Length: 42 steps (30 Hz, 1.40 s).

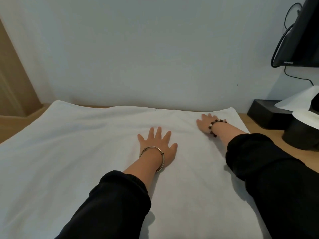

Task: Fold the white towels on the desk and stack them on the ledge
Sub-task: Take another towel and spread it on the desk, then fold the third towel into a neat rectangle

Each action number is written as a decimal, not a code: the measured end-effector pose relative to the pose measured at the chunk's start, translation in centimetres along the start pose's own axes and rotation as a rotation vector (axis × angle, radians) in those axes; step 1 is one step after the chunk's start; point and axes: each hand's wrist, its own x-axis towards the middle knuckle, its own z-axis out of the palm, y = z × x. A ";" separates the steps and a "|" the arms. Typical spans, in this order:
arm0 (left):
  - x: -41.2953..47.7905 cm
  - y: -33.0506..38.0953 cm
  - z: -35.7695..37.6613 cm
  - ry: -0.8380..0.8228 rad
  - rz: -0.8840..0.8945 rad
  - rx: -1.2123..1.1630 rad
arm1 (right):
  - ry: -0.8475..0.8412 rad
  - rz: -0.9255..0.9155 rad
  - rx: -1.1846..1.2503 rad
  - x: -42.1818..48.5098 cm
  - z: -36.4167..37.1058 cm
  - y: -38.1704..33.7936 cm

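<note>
**Both palms flat on a spread towel, smoothing before the next fold**

A white towel (86, 152) lies spread across the wooden desk (262, 125), covering most of it from the near edge to the far edge by the wall; only a bare strip shows along the right edge and at the far left corner. The left hand (158, 145) rests palm-down near the middle of the towel, fingers spread and flat, gripping nothing. The right hand (206, 122) lies flat near the towel's far right corner, fingers extended and slightly apart, also pinching nothing. A metal bangle (155, 157) circles the left wrist and a beaded bracelet (215, 125) the right. At the desk's right edge stand a black tissue box (264, 114) and a dark round container (300, 137), with a monitor (300, 31) above them. No ledge or stack is in view.

This looks like smoothing, so the folding seems at an early stage. Soft ridges remain in the cloth around the left hand; if the hands press unevenly, those creases would probably get locked into the fold. The towel's left part seems to drape toward the desk's left edge, so a push that way might let its weight drag it off. The right sleeve (259, 161) lies close to the round container, and a wide sweep might knock it.
</note>
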 end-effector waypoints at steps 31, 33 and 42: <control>-9.3 -0.4 -0.6 -0.134 0.045 -0.015 | -0.093 -0.154 0.101 -21.1 4.7 -3.3; -9.9 -0.2 -0.4 -0.090 0.049 -0.006 | -0.037 -0.122 0.101 -22.5 5.6 -0.4; -10.1 -0.2 -0.3 -0.057 0.047 0.008 | 0.007 0.317 0.135 -24.6 5.3 8.1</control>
